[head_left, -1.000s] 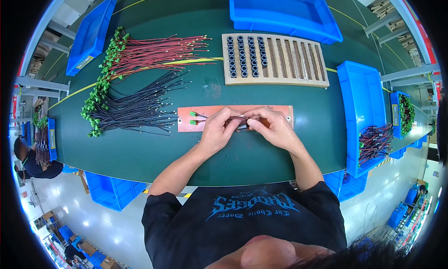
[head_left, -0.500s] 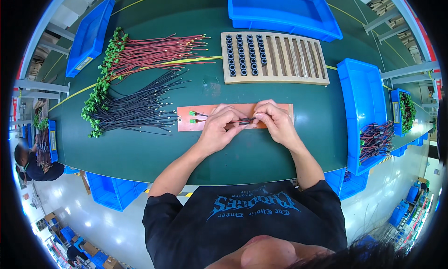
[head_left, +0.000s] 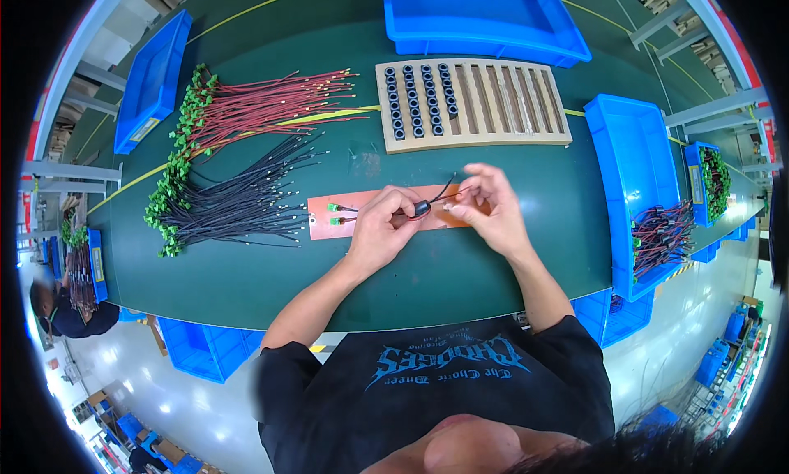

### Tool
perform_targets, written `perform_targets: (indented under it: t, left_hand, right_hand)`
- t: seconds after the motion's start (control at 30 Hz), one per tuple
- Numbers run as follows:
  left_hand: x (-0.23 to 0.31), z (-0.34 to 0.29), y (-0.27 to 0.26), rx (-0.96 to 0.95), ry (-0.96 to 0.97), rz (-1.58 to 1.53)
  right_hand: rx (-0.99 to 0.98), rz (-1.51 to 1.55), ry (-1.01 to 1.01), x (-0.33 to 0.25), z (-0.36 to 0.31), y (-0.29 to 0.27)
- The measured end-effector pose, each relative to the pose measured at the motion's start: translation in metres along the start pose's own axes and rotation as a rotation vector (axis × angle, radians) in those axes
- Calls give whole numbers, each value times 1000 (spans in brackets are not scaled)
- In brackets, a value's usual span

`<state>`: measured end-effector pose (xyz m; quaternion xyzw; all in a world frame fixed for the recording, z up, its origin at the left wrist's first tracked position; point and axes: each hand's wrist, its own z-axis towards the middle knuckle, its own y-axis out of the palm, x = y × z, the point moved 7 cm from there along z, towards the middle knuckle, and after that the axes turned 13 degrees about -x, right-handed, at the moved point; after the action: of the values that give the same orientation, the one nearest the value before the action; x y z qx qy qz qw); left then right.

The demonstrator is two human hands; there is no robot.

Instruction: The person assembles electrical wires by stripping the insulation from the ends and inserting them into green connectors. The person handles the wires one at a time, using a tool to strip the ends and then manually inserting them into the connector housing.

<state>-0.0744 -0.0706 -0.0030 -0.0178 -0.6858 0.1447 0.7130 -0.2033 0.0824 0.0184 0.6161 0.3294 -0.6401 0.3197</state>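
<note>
- Nearest, the dark shirt [head_left: 460, 392] meets the near edge of the green table [head_left: 460, 285]; blue crates stand below it, one at the left [head_left: 205, 346] and one at the right [head_left: 616, 318].
- The left hand [head_left: 386, 221] is clamped on a black cylinder [head_left: 422, 208], which juts from its fingertips toward the right hand.
- The right hand [head_left: 491, 211] is just beside the cylinder, fingers partly apart around thin wire ends [head_left: 450, 184]; whether it pinches one, I cannot tell.
- Both hands are over an orange-red board [head_left: 320, 231] and hide much of it. At its left end lie two green plugs [head_left: 334, 214], their leads running under the left hand.
- Left of the board spread black wires [head_left: 246, 194], with red wires [head_left: 271, 96] beyond, all ending leftward in heaped green connectors [head_left: 189, 120].
- At the right, a long blue bin [head_left: 629, 145] holds bundled wires [head_left: 662, 231]; a smaller bin past it holds green-ended pieces [head_left: 715, 178].
- Beyond the board sits a slotted tray [head_left: 493, 141], black rings [head_left: 414, 96] filling its left slots.
- Farthest, a large blue bin [head_left: 485, 22] stands just behind the tray, and another [head_left: 156, 79] at the far left.
</note>
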Motion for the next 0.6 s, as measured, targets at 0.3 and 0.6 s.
perform_targets:
  t: [0.3, 0.6]
  left_hand:
    - [7, 21, 8, -188, -57, -243]
    - [-4, 33, 6, -193, 55, -93]
  right_hand:
    - [-84, -136, -116, 14, 0, 10]
    - [-96, 210, 79, 41, -2, 3]
